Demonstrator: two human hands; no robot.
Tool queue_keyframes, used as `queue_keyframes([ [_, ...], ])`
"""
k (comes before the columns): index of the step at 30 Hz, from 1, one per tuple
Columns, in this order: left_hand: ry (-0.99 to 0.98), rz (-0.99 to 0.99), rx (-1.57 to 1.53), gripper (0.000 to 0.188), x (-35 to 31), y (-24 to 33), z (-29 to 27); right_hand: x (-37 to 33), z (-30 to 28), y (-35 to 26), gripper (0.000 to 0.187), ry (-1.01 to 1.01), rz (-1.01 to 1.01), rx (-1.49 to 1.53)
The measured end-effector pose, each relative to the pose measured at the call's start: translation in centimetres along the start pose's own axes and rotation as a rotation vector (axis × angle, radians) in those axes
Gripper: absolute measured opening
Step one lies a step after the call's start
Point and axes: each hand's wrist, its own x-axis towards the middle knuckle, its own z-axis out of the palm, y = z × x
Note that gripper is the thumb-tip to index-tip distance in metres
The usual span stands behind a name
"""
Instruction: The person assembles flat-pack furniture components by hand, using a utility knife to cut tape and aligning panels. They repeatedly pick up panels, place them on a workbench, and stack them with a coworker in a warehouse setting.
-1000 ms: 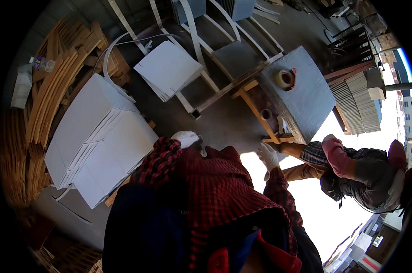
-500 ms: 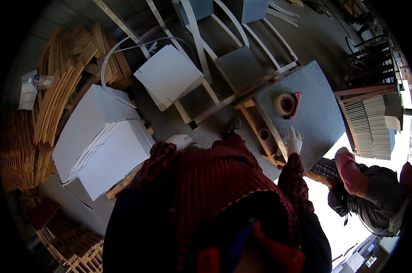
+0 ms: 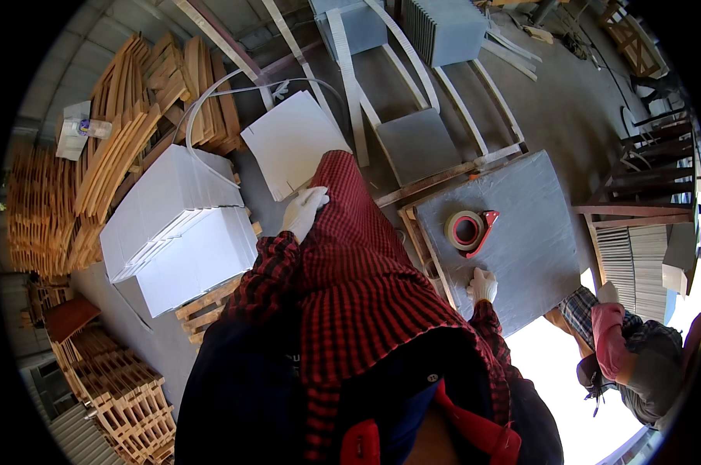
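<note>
My left hand, in a white glove, rests against the red and black checked cloth over my raised leg. Its fingers look stretched out, and nothing shows in them. On the near left part of the grey-topped table lies my right hand, also gloved in white. Those fingers are curled in, with no object visible in them. A roll of tape in a red tape dispenser lies on the tabletop, just beyond my right hand and apart from it.
White cardboard sheets are stacked ahead, with a larger white stack on a pallet to the left. Wooden pieces are heaped behind it. Grey panels sit on a frame ahead. Another person stands at the right.
My left hand has come forward onto the checked cloth, and my leg has risen. My right hand has drawn back along the tabletop, its fingers now curled. The view has shifted.
</note>
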Motion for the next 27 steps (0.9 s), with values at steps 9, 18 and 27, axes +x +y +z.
queue_keyframes([
  [9, -0.048, -0.045, 0.347, 0.044, 4.0, 5.7, 2.8, -3.9, -0.1, -3.2, 0.025, 0.001, 0.022, 0.138],
  [18, -0.541, 0.140, 0.855, 0.046, 11.7, 5.6, 6.8, -3.8, 0.6, -3.0, 0.030, 0.105, 0.006, 0.002],
  [27, -0.396, 0.009, 0.900, 0.044, 24.7, 11.0, 6.9, -6.6, 0.4, -8.6, 0.025, 0.142, 0.037, 0.031],
])
